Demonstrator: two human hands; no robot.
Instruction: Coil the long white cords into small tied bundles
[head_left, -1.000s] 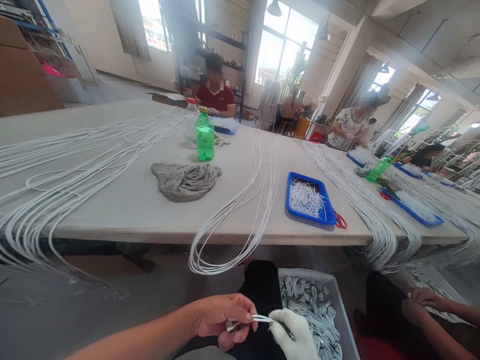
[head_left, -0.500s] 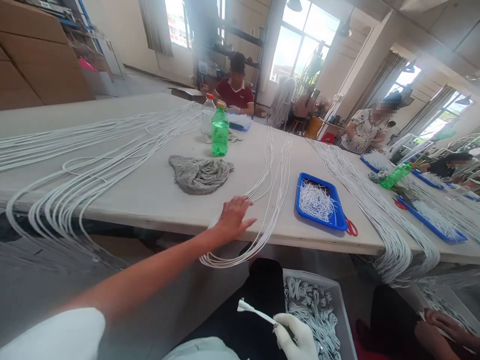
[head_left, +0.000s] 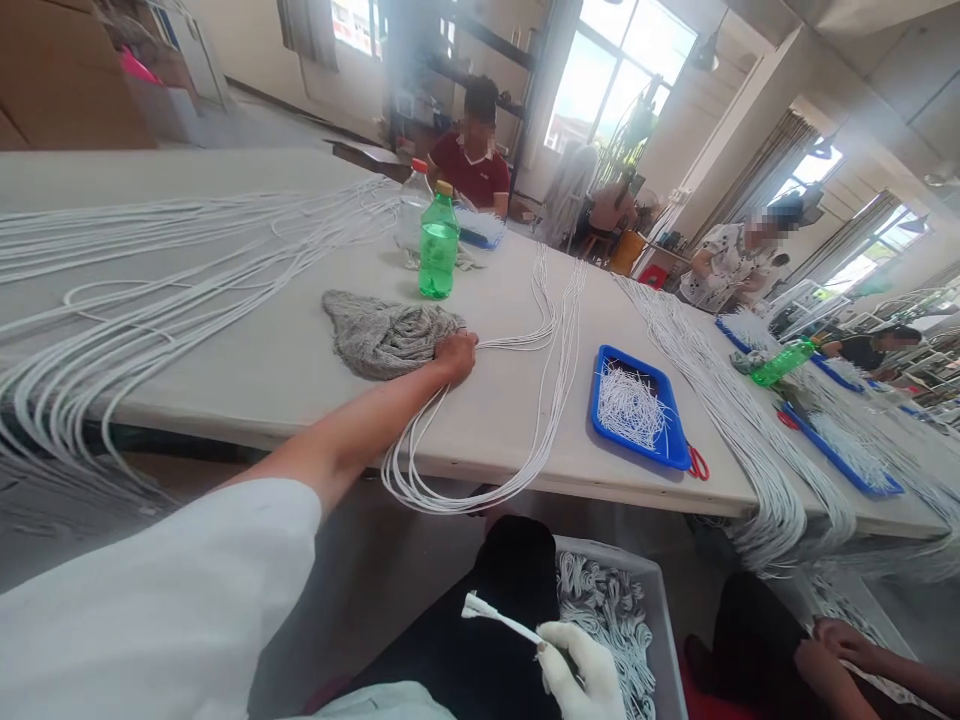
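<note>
The gloved right hand [head_left: 581,672] pinches a short white cord [head_left: 501,622] whose long axis slants up and to the left, with a flared white tip [head_left: 474,606] at its far end. The bare left hand [head_left: 455,357] is well apart, resting on the pale surface [head_left: 480,425] against a crumpled grey cloth [head_left: 386,335]. It has slid further in from the front edge than in the earlier view, beside long loops of white cord [head_left: 544,400]. Below the right hand, coiled cord [head_left: 600,620] fills a grey plastic crate [head_left: 660,640].
</note>
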